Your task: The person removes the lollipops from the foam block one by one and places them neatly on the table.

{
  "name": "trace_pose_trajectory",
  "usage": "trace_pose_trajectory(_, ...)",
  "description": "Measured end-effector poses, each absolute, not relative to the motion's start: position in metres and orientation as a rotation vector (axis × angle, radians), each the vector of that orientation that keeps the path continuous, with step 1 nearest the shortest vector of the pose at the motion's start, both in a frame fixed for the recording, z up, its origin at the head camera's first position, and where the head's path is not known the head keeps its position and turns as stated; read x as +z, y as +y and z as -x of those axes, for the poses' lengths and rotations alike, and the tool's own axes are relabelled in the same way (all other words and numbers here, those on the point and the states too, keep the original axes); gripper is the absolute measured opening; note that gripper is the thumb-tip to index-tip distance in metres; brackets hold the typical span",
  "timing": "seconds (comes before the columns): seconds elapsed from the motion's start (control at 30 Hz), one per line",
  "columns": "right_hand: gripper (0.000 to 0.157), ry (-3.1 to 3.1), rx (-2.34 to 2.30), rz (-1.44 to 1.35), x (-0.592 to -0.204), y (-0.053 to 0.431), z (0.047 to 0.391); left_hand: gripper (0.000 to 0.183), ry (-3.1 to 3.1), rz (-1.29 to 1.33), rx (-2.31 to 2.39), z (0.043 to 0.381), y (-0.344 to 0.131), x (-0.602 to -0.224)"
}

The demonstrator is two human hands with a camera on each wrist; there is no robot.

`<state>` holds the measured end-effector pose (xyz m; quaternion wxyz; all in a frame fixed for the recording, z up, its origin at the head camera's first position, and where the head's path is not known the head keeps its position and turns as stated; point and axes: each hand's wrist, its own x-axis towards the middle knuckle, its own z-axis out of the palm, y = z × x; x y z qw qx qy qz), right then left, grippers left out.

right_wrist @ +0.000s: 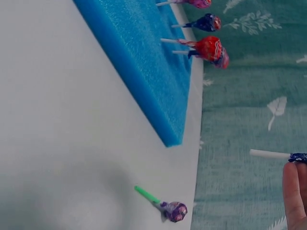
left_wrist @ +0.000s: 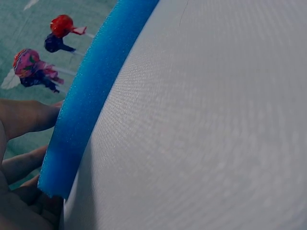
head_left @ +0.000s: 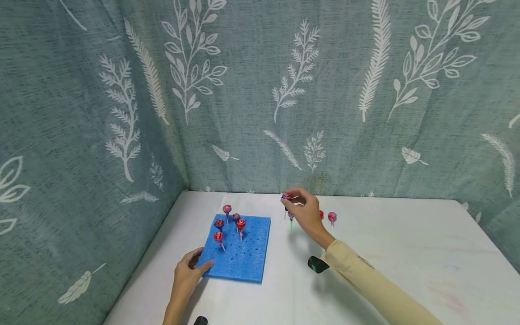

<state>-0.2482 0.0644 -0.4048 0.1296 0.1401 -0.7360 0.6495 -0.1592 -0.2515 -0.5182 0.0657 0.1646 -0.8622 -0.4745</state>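
Observation:
A blue foam board (head_left: 248, 257) dotted with small holes lies on the white table. Several wrapped lollipops stand in its far left part, among them a pink lollipop (head_left: 227, 209) and a red lollipop (head_left: 218, 236). My left hand (head_left: 188, 274) grips the near left corner, thumb on the top face and fingers at the left edge. Beyond the board's right side, my right hand (head_left: 306, 212) pinches a dark-blue-wrapped lollipop (head_left: 286, 196) by its head, above the table. Its white stick (right_wrist: 269, 154) points down and is bare.
A purple lollipop with a green stick (right_wrist: 173, 211) lies on the table below my right hand. Beside that hand are a red lollipop (head_left: 321, 214), partly hidden, and a pink lollipop (head_left: 332, 217). Patterned green curtains (head_left: 252, 149) border the table's back and left side.

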Motion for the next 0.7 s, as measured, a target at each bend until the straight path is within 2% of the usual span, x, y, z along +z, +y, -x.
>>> trace_pose_trajectory(0.7, 0.025, -2.117, 1.878, -0.338, -0.413, 0.097, 0.243, 0.057, -2.607, -0.477, -1.39, 0.16, -0.252, -0.519)
